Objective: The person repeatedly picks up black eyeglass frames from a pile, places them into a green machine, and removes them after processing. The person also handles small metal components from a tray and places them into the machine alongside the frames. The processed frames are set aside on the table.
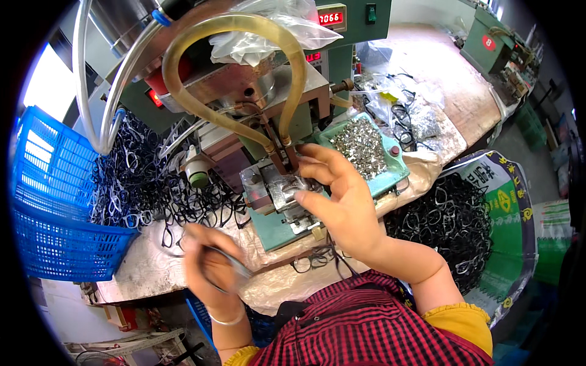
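My left hand (213,265), smeared by motion, is closed around a dark eyeglass frame (221,274) in front of the bench machine. At the machine's metal fixture (282,194), my right hand (342,195) is bent with thumb and fingertips drawn together. Whatever lies between those fingertips is too small to make out. Just above them the machine's narrow press head (279,160) comes down, with a yellowish hose (235,24) looping over it. Beside the right hand stands a green tray (400,169) heaped with small metal parts (360,146).
Piles of dark eyeglass frames (131,165) lie by a blue basket (73,244) at left. A green sack (513,238) of frames (452,226) stands at right. Another glasses frame (311,262) rests on the bench's near edge. Plastic bags (424,119) lie farther back.
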Motion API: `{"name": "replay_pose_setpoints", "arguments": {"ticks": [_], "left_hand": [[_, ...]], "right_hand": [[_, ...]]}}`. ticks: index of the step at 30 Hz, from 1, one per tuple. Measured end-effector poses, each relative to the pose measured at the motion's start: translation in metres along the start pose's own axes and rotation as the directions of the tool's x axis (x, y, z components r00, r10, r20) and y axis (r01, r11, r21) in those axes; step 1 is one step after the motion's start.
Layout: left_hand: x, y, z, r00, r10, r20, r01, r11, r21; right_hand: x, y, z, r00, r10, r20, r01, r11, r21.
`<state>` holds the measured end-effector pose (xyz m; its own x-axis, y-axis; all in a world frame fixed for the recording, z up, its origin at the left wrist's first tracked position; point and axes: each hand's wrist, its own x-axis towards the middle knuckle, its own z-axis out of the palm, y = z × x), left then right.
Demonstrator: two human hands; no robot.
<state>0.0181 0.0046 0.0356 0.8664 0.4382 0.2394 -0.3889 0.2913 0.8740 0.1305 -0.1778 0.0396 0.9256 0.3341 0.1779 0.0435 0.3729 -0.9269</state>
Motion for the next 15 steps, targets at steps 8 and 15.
{"name": "replay_pose_setpoints", "arguments": {"ticks": [8, 15], "left_hand": [[0.002, -0.033, 0.076, 0.593, -0.726, 0.349, 0.801, 0.574, -0.168], [-0.001, -0.039, 0.074, 0.620, -0.701, 0.353, 0.783, 0.581, -0.220]], "right_hand": [[0.041, 0.050, -0.104, 0.945, -0.318, 0.070, 0.136, 0.189, -0.973], [0.043, 0.082, -0.154, 0.897, -0.439, 0.047, 0.132, 0.166, -0.977]]}}
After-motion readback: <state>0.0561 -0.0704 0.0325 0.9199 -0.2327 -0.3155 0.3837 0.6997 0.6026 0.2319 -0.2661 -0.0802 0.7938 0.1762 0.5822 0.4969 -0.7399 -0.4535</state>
